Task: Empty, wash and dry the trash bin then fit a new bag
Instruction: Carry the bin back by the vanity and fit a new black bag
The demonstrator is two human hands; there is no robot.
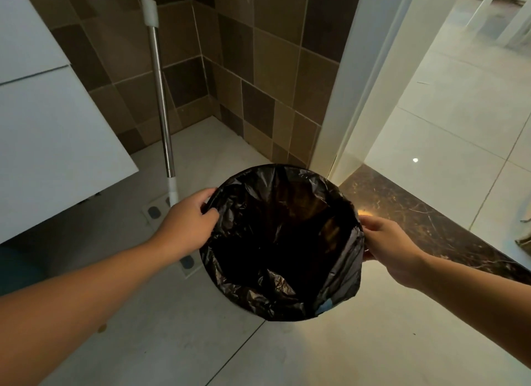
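At the far left of the frame a white cabinet [51, 121] hangs over the pale floor [178, 342]. Just right of it a mop handle [161, 104] leans up into the brown tiled corner, its flat white mop head [169, 227] lying on the floor, likely parked there out of the way.

Lower and centre-left, the left hand [189, 221] reaches in from the bottom edge. Its fingers curl over the left rim of the trash bin [326, 305], pinching the black bag [281, 242] against the edge, thumb on the outside. The bag is spread wide open across the round mouth, its top folded down over the outside. Of the bin itself only a small blue patch shows below the bag at the lower right. The dark inside looks empty, though it is too dim to be sure.

At centre-right, the right hand [388, 247] grips the opposite rim, fingers closed on the turned-down plastic. Holding both sides at once probably keeps the bag taut and even while it is seated, which suggests the fitting step near the end of the task.

Further right, a dark marble threshold [416, 213] runs diagonally, with a white door frame [359, 83] above it and glossy cream tiles [459, 112] of the next room beyond.
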